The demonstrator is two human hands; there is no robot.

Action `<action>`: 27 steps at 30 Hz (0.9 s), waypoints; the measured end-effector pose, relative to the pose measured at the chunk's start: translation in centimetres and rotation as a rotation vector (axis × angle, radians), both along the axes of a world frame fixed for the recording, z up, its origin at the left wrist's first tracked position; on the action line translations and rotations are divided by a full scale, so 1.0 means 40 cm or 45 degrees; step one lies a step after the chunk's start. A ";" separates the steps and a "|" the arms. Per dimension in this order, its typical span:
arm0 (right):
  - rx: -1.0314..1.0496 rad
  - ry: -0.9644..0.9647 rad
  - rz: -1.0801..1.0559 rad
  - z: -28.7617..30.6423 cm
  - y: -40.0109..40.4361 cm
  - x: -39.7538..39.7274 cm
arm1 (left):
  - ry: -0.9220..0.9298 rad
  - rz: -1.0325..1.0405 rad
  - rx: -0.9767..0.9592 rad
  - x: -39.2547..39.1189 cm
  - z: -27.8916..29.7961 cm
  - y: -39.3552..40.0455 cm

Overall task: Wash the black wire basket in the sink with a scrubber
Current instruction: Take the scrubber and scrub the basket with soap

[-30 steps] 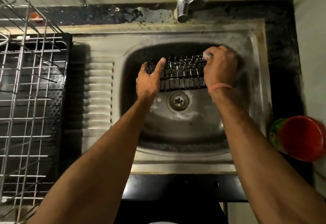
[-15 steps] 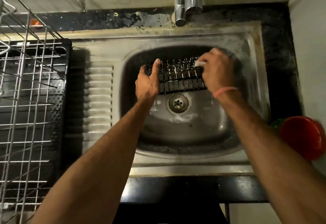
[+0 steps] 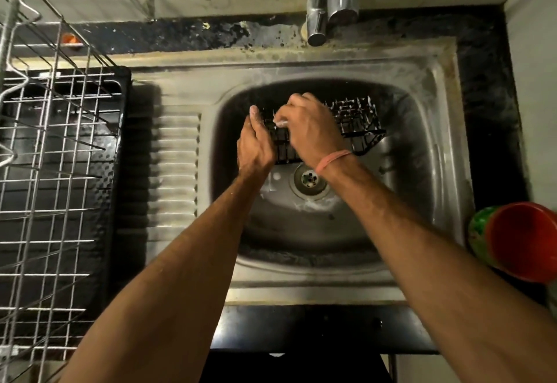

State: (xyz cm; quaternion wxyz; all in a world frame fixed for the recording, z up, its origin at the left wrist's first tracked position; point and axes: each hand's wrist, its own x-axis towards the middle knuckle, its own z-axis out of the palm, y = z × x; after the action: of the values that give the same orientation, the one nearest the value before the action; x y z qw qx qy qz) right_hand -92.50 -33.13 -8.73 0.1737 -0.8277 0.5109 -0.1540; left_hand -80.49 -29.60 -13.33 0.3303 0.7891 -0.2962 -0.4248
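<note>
The black wire basket (image 3: 358, 125) stands in the steel sink (image 3: 422, 171), just behind the drain, with soap suds on its wires. My left hand (image 3: 256, 144) holds the basket's left end, thumb up along the edge. My right hand (image 3: 310, 129) is curled round a soapy scrubber (image 3: 281, 123), of which only a pale bit shows at my fingertips, and presses it on the left part of the basket. My hands hide the basket's left half.
A tap spout (image 3: 319, 18) hangs over the sink's back rim. A wire dish rack (image 3: 54, 177) on a black tray fills the left side beside the ribbed drainboard (image 3: 177, 171). A red cup (image 3: 524, 241) and a green container (image 3: 479, 232) sit at the right.
My right hand has slid the scrubber from the basket's right end across to its left end, close to my left hand. The right part of the basket is now uncovered.
</note>
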 end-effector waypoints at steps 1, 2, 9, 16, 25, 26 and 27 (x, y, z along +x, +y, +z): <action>0.006 0.020 -0.036 0.002 -0.016 -0.038 | 0.003 0.012 0.021 0.000 -0.005 -0.002; 0.011 0.036 -0.117 0.004 -0.034 -0.083 | 0.012 0.018 0.027 -0.004 -0.003 -0.002; -0.054 -0.014 -0.398 -0.022 -0.047 -0.194 | -0.057 0.025 0.046 -0.007 0.003 -0.009; -0.143 0.104 0.205 -0.074 0.009 -0.193 | -0.375 -0.077 0.176 0.021 0.028 -0.040; -0.074 0.294 0.421 -0.065 0.059 -0.204 | -0.493 -0.349 0.352 0.044 0.063 -0.107; -0.073 0.299 0.421 -0.065 0.059 -0.199 | -0.484 -0.355 0.351 0.049 0.065 -0.112; -0.075 0.305 0.413 -0.067 0.058 -0.194 | -0.478 -0.361 0.355 0.054 0.065 -0.117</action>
State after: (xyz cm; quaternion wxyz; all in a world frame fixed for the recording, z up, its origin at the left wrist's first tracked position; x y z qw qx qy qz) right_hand -100.27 -30.79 -11.41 0.1100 -0.9163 0.3831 -0.0395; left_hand -78.32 -34.30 -10.74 0.0950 0.8425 -0.3985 -0.3497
